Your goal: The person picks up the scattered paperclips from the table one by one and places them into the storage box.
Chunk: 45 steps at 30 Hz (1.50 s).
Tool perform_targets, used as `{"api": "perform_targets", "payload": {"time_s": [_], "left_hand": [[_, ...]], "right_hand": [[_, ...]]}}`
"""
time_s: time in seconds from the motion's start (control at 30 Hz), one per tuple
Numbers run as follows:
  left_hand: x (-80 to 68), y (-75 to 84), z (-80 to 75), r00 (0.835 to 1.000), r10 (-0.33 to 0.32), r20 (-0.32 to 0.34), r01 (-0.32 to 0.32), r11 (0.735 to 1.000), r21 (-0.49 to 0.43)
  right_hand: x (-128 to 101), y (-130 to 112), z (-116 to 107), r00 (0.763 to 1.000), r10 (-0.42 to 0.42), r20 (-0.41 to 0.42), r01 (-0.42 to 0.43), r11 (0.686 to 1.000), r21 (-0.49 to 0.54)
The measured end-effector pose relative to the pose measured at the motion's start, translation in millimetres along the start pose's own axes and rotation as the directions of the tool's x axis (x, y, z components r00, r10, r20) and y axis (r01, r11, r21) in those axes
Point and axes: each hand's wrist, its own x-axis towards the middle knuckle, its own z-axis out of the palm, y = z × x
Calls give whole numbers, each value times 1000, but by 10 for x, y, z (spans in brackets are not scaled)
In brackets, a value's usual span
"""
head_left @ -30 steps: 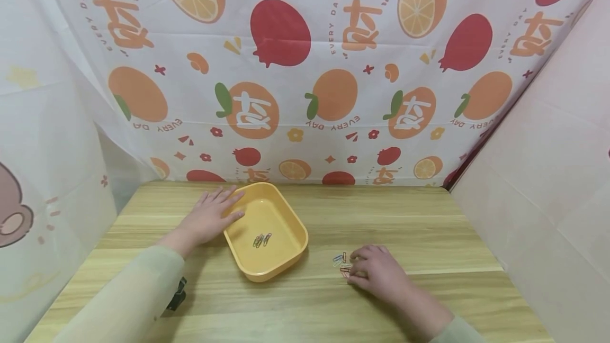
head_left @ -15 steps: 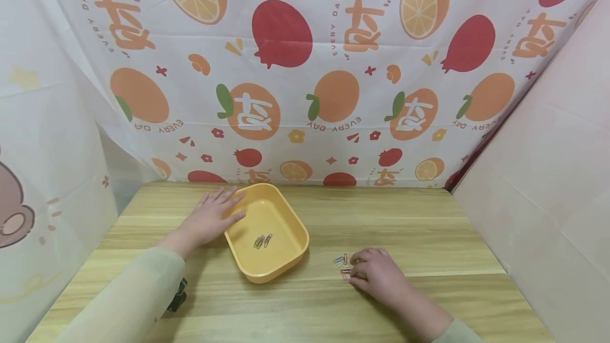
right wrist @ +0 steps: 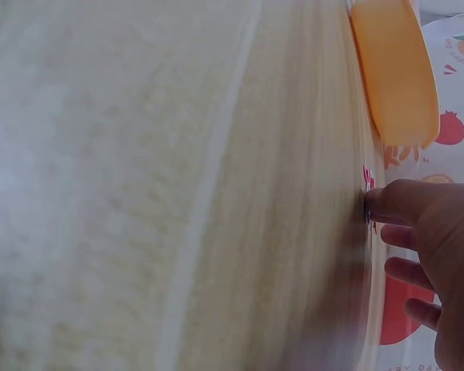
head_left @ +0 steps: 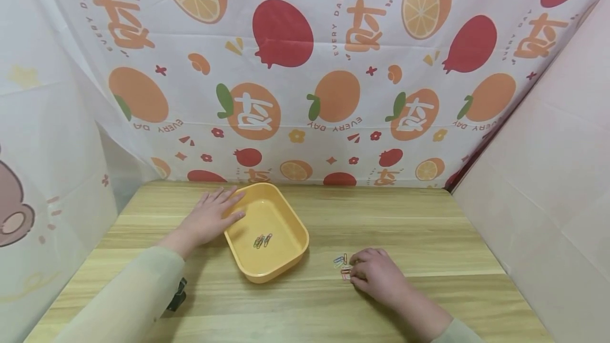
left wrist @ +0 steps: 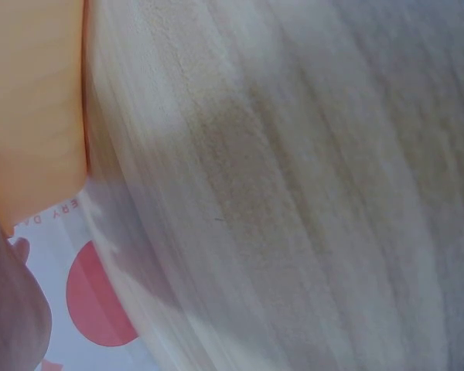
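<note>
Both hands are working low on the surface (head_left: pixel 410 226): your left hand (head_left: pixel 209 218) is lying flat, fingers straight, against the yellow tray (head_left: pixel 293 250); your right hand (head_left: pixel 376 274) is curling its fingertips onto the loose paper clips (head_left: pixel 341 264) just right of the tray, though whether one is pinched cannot be told. Keep bracing the tray and be isolating one clip. Compared with a second ago, your right hand is sitting slightly nearer, covering more clips.
</note>
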Motion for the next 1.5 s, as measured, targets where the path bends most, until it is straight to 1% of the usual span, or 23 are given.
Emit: {"api": "perform_targets", "payload": {"time_s": [0.2,0.37,0.5,0.83,0.97,1.27,1.5], "left_hand": [[-9,2,-2,1000,1,6,-1,1000,9],[-21,13,-13,1000,-1,9,1,1000,10],[-26,26,-10,1000,-3,5,3,1000,6],[-34,49,-24,1000,-2,11,2,1000,2],[-32,46,-20,1000,-2,8,2,1000,4],[-32,74,-29,1000,-2,11,2,1000,-10],[-50,75,-36,1000,-3,11,3,1000,2]], "right_hand": [[-1,4,24,1000,-9,-14,9,1000,-6],[12,18,45,1000,14,14,-14,1000,0],[15,37,53,1000,15,22,-15,1000,10],[-48,109,23,999,-33,-34,33,999,-4],[-52,126,10,998,-35,-51,35,999,-2],[-64,138,5,1000,-14,-13,14,1000,15],[-93,148,39,997,-69,-41,69,998,-6]]}}
